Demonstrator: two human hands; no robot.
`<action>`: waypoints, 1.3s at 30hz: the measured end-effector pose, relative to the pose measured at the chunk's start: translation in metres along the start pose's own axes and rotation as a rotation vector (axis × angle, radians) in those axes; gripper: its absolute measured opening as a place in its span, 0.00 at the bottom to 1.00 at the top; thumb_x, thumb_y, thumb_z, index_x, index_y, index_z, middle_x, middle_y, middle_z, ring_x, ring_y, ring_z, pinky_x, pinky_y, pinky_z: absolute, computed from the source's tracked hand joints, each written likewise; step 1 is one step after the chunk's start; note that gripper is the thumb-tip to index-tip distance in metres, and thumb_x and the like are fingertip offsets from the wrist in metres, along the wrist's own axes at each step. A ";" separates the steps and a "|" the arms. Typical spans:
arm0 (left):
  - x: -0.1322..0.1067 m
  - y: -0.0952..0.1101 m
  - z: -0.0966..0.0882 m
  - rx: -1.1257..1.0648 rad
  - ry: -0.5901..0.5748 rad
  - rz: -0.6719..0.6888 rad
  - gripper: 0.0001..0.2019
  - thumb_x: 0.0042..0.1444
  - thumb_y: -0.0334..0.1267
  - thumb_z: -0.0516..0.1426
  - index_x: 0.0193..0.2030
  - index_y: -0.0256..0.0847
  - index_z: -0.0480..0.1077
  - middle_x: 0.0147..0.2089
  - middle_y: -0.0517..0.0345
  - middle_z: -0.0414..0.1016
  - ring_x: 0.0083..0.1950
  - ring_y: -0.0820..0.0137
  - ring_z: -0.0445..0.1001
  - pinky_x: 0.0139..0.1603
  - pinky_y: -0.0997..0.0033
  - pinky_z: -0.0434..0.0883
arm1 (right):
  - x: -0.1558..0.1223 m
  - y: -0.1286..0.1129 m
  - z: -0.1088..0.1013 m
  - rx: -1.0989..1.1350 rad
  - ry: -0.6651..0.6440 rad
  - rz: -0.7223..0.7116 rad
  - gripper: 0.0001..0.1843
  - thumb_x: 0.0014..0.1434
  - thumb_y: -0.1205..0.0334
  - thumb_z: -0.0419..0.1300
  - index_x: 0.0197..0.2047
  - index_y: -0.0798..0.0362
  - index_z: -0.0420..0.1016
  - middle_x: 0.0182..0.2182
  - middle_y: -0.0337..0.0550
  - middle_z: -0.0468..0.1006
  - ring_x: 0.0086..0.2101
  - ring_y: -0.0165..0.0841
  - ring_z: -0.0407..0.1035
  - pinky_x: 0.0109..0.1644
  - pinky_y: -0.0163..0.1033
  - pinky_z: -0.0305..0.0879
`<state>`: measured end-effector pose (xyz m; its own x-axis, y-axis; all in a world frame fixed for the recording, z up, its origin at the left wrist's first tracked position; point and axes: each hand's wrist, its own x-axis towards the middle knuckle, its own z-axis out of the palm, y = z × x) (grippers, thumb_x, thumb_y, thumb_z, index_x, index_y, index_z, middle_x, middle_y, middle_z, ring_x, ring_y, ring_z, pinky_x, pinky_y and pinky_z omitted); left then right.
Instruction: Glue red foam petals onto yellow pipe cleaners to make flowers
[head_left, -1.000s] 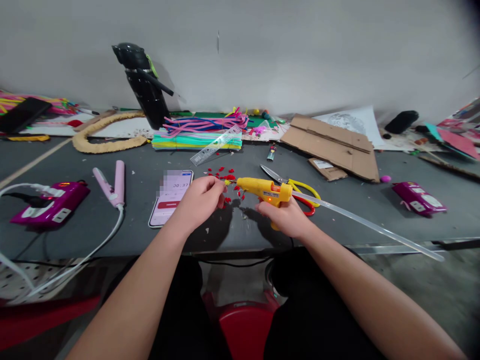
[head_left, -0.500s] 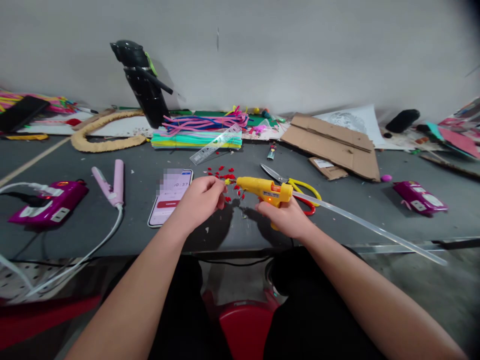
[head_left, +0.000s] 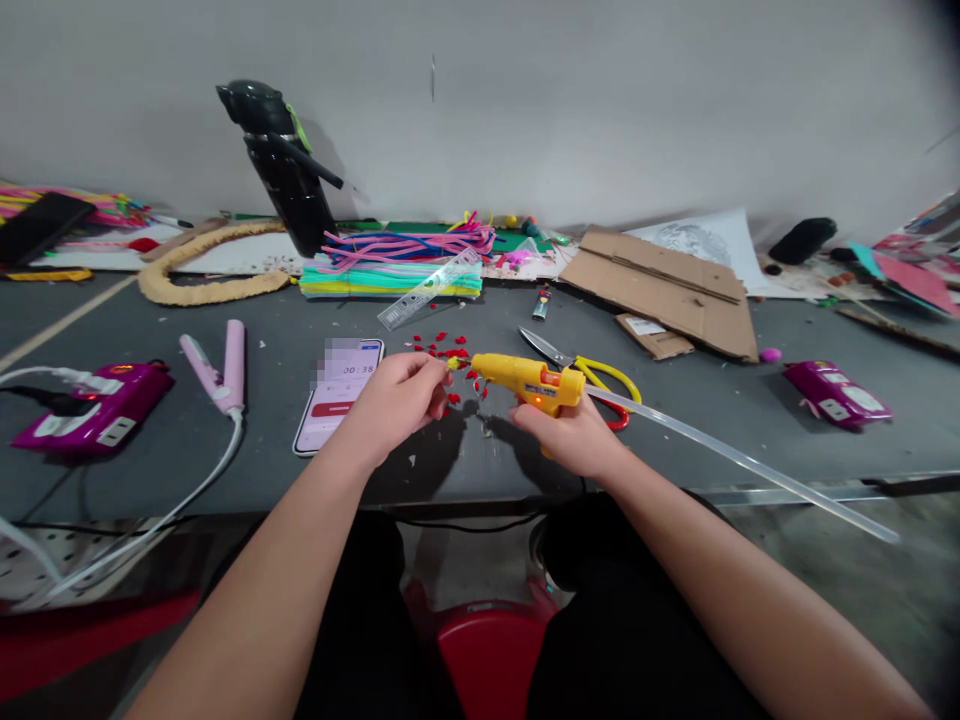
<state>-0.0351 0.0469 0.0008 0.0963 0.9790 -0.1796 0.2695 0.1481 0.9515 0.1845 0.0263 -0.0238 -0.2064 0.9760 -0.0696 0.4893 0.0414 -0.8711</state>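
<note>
My right hand (head_left: 570, 432) is wrapped round the grip of a yellow hot glue gun (head_left: 517, 374), whose nozzle points left. A long clear glue stick (head_left: 742, 460) runs out of its back end, down to the right. Between thumb and fingers of my left hand (head_left: 409, 398) is a small yellow piece (head_left: 453, 364), its kind too small to tell. The nozzle is right at this piece; whether they touch, I cannot tell. Small red pieces (head_left: 441, 338) lie scattered on the table behind and under the hands.
A lit phone (head_left: 336, 410) lies left of my left hand. Scissors (head_left: 600, 375) rest behind the glue gun. A pink hair straightener (head_left: 225, 370) and a purple power strip (head_left: 101, 405) are at left. Pipe cleaners (head_left: 397, 265), a ruler (head_left: 431, 288), cardboard (head_left: 675, 290) and a black bottle (head_left: 289, 185) line the back.
Both hands, the glue gun and the yellow piece hold nearly the same place. The phone's timer has gone from 37 to 38. The whole view has shifted very slightly.
</note>
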 end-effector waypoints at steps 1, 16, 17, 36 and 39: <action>0.000 0.001 0.000 0.002 0.005 -0.006 0.12 0.57 0.44 0.54 0.26 0.41 0.67 0.19 0.61 0.64 0.22 0.73 0.63 0.19 0.75 0.54 | 0.000 0.000 0.000 -0.008 -0.002 0.002 0.08 0.55 0.56 0.58 0.29 0.49 0.67 0.22 0.35 0.67 0.24 0.30 0.62 0.26 0.37 0.57; -0.001 0.006 -0.006 0.003 0.085 0.035 0.11 0.56 0.43 0.54 0.25 0.41 0.66 0.18 0.61 0.62 0.20 0.74 0.59 0.19 0.75 0.53 | -0.001 -0.010 -0.005 -0.123 -0.008 -0.053 0.08 0.57 0.55 0.58 0.32 0.50 0.73 0.21 0.35 0.68 0.22 0.29 0.61 0.24 0.37 0.55; -0.001 0.007 -0.008 -0.008 0.100 0.041 0.11 0.55 0.43 0.54 0.25 0.41 0.66 0.17 0.61 0.62 0.20 0.74 0.58 0.19 0.75 0.53 | 0.001 -0.010 -0.007 -0.151 0.000 -0.062 0.09 0.57 0.54 0.58 0.33 0.50 0.74 0.21 0.36 0.69 0.23 0.30 0.62 0.25 0.37 0.55; 0.000 0.004 -0.014 0.022 0.101 0.055 0.11 0.56 0.43 0.55 0.26 0.41 0.69 0.16 0.61 0.62 0.20 0.74 0.57 0.20 0.74 0.52 | 0.018 0.004 -0.028 -0.570 0.177 -0.058 0.25 0.54 0.36 0.62 0.33 0.52 0.70 0.33 0.43 0.69 0.29 0.32 0.61 0.33 0.39 0.54; 0.000 0.002 -0.015 0.053 0.097 0.063 0.12 0.56 0.43 0.55 0.26 0.40 0.69 0.17 0.61 0.63 0.21 0.74 0.58 0.21 0.74 0.53 | 0.011 0.003 -0.039 -0.614 0.135 -0.052 0.25 0.53 0.35 0.62 0.32 0.51 0.68 0.31 0.41 0.70 0.29 0.32 0.62 0.33 0.38 0.54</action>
<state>-0.0490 0.0494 0.0064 0.0220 0.9955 -0.0921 0.3166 0.0804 0.9451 0.2164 0.0450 -0.0082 -0.1544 0.9861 0.0621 0.8869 0.1660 -0.4312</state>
